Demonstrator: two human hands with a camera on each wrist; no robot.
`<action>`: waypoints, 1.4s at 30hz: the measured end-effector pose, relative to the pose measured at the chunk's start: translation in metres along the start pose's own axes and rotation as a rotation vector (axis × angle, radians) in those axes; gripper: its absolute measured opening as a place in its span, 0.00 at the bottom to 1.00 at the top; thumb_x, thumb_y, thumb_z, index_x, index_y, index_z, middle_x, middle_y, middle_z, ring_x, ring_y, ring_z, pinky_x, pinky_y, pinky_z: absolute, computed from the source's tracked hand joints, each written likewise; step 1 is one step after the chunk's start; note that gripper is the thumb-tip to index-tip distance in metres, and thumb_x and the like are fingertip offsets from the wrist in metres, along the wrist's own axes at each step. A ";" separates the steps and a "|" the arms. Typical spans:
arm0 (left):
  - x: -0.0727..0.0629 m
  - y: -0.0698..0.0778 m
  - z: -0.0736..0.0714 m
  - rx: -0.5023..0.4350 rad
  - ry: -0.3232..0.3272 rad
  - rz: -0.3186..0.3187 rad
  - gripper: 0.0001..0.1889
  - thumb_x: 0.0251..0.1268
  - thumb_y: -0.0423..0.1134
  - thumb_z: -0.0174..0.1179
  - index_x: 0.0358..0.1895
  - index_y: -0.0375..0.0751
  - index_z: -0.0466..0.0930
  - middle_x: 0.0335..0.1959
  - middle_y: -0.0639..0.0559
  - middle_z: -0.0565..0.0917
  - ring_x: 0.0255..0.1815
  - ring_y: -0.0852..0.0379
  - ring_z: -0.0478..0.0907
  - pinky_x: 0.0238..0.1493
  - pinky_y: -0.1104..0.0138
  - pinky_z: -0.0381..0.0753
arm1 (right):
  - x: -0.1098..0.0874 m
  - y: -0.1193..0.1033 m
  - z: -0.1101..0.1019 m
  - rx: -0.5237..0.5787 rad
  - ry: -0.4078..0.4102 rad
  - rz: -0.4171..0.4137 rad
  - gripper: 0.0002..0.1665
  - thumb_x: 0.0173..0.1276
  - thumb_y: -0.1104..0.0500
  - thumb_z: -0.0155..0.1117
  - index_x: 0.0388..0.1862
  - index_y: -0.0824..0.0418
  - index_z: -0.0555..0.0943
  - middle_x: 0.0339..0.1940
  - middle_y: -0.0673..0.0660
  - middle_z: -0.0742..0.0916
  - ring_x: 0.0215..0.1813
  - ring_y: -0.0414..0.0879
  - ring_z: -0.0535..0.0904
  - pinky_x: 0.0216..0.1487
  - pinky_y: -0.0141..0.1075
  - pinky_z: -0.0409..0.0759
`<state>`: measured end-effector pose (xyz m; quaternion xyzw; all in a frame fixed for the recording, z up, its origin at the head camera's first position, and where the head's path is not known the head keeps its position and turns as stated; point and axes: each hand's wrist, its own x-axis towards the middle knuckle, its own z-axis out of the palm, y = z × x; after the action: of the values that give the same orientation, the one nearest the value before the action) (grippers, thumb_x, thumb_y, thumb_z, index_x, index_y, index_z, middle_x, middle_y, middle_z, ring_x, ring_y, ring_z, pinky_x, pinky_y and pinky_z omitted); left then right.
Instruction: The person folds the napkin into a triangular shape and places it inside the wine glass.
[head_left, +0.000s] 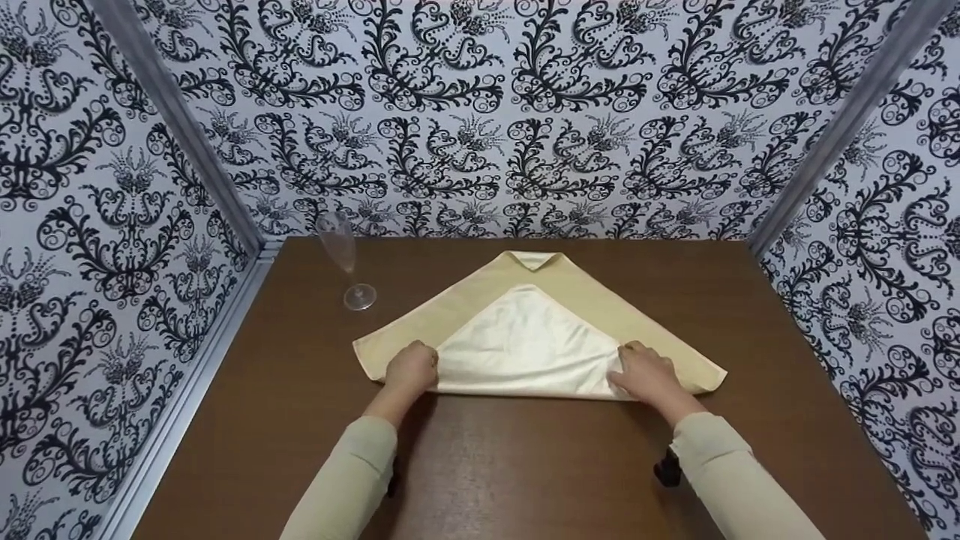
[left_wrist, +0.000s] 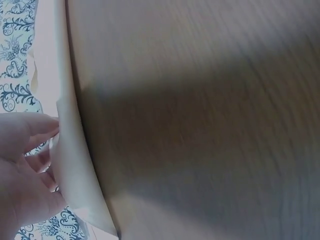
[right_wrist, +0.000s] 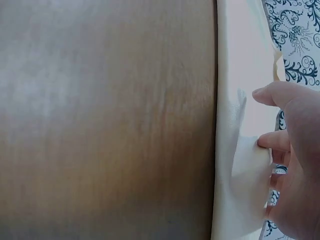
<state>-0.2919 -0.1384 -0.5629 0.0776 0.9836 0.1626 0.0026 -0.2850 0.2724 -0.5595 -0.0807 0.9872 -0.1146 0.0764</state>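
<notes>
A pale yellow cloth napkin [head_left: 457, 319] lies on the table as a broad triangle, its lighter, shinier inner flap [head_left: 525, 345] folded up from the long near edge. The tip at the far end is turned down. My left hand [head_left: 412, 367] pinches the cloth near the flap's left end; in the left wrist view, thumb and curled fingers [left_wrist: 42, 162] meet at the fold. At the flap's right end, my right hand [head_left: 649, 373] touches the cloth. The right wrist view shows its thumb and index finger [right_wrist: 275, 140] apart, fingertips against the fabric, which creases there.
A clear champagne flute [head_left: 349, 259] stands on the brown wooden table [head_left: 480, 465], behind and left of the napkin. Black-and-white patterned walls [head_left: 465, 135] with grey metal posts enclose the table's back and sides. A dark device [head_left: 667, 469] shows beside the right sleeve.
</notes>
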 end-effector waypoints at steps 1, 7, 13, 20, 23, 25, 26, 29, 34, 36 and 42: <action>0.000 0.000 0.000 0.012 -0.007 -0.003 0.13 0.52 0.28 0.56 0.15 0.44 0.68 0.24 0.50 0.70 0.23 0.53 0.67 0.23 0.58 0.71 | 0.002 0.000 -0.001 0.001 -0.010 -0.003 0.39 0.68 0.45 0.57 0.66 0.74 0.69 0.66 0.71 0.71 0.63 0.71 0.67 0.54 0.68 0.64; 0.002 0.002 0.001 -0.002 0.005 -0.007 0.03 0.49 0.31 0.57 0.22 0.41 0.75 0.31 0.45 0.74 0.32 0.44 0.75 0.30 0.51 0.76 | 0.012 -0.003 -0.005 0.023 -0.041 0.003 0.42 0.70 0.41 0.57 0.69 0.72 0.66 0.69 0.71 0.68 0.66 0.71 0.64 0.56 0.69 0.61; 0.009 0.004 0.007 0.027 0.006 -0.014 0.07 0.54 0.38 0.59 0.32 0.38 0.79 0.44 0.40 0.77 0.43 0.39 0.76 0.38 0.47 0.77 | 0.018 0.001 -0.006 0.043 -0.058 0.022 0.45 0.68 0.37 0.56 0.68 0.72 0.67 0.69 0.72 0.68 0.67 0.71 0.63 0.57 0.70 0.59; 0.018 0.010 0.010 0.037 -0.023 -0.023 0.21 0.56 0.41 0.58 0.52 0.35 0.80 0.53 0.40 0.75 0.51 0.39 0.73 0.43 0.45 0.75 | 0.023 0.005 -0.008 0.045 -0.080 0.059 0.48 0.68 0.34 0.53 0.69 0.73 0.65 0.70 0.73 0.65 0.67 0.71 0.62 0.57 0.70 0.59; 0.020 0.012 0.010 0.032 -0.041 -0.034 0.21 0.57 0.43 0.58 0.53 0.36 0.79 0.56 0.41 0.74 0.54 0.39 0.71 0.46 0.44 0.73 | 0.025 0.006 -0.008 0.065 -0.093 0.065 0.51 0.68 0.33 0.53 0.71 0.74 0.62 0.71 0.74 0.64 0.68 0.72 0.60 0.58 0.70 0.57; 0.020 0.012 0.011 0.029 -0.055 -0.040 0.22 0.58 0.45 0.58 0.53 0.37 0.78 0.56 0.41 0.73 0.55 0.39 0.69 0.47 0.44 0.72 | 0.026 0.008 -0.008 0.073 -0.107 0.067 0.51 0.68 0.34 0.53 0.72 0.74 0.61 0.72 0.74 0.62 0.69 0.72 0.58 0.60 0.70 0.56; 0.020 0.012 0.012 0.029 -0.064 -0.042 0.23 0.59 0.47 0.59 0.54 0.37 0.78 0.56 0.41 0.73 0.56 0.39 0.68 0.48 0.44 0.72 | 0.026 0.008 -0.008 0.075 -0.114 0.065 0.50 0.69 0.35 0.52 0.72 0.74 0.59 0.72 0.74 0.62 0.69 0.72 0.57 0.60 0.70 0.56; 0.020 0.011 0.013 0.038 -0.085 -0.039 0.26 0.60 0.52 0.62 0.56 0.36 0.77 0.57 0.40 0.71 0.58 0.40 0.66 0.50 0.45 0.72 | 0.026 0.009 -0.008 0.059 -0.124 0.049 0.46 0.69 0.41 0.52 0.72 0.74 0.59 0.72 0.73 0.61 0.70 0.72 0.57 0.61 0.69 0.58; 0.018 0.008 0.009 0.075 -0.088 -0.005 0.32 0.60 0.55 0.65 0.60 0.37 0.74 0.60 0.38 0.69 0.61 0.38 0.64 0.50 0.44 0.72 | 0.026 0.012 -0.011 0.005 -0.129 -0.005 0.43 0.62 0.50 0.53 0.71 0.74 0.61 0.72 0.72 0.63 0.69 0.72 0.59 0.57 0.67 0.64; 0.017 0.007 0.007 0.088 -0.086 0.007 0.32 0.60 0.55 0.64 0.62 0.37 0.73 0.60 0.38 0.69 0.62 0.38 0.64 0.50 0.44 0.72 | 0.026 0.013 -0.010 -0.031 -0.135 -0.026 0.44 0.61 0.51 0.54 0.71 0.74 0.61 0.72 0.71 0.63 0.68 0.72 0.60 0.56 0.67 0.65; 0.014 0.004 0.005 0.097 -0.101 0.013 0.35 0.62 0.55 0.63 0.66 0.36 0.70 0.61 0.37 0.68 0.63 0.37 0.62 0.52 0.43 0.71 | 0.025 0.013 -0.008 -0.088 -0.135 -0.051 0.44 0.61 0.51 0.57 0.71 0.74 0.61 0.72 0.71 0.63 0.68 0.72 0.60 0.58 0.69 0.62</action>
<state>-0.3051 -0.1311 -0.5656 0.0920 0.9885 0.1107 0.0474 -0.3121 0.2818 -0.5579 -0.1166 0.9815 -0.0673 0.1362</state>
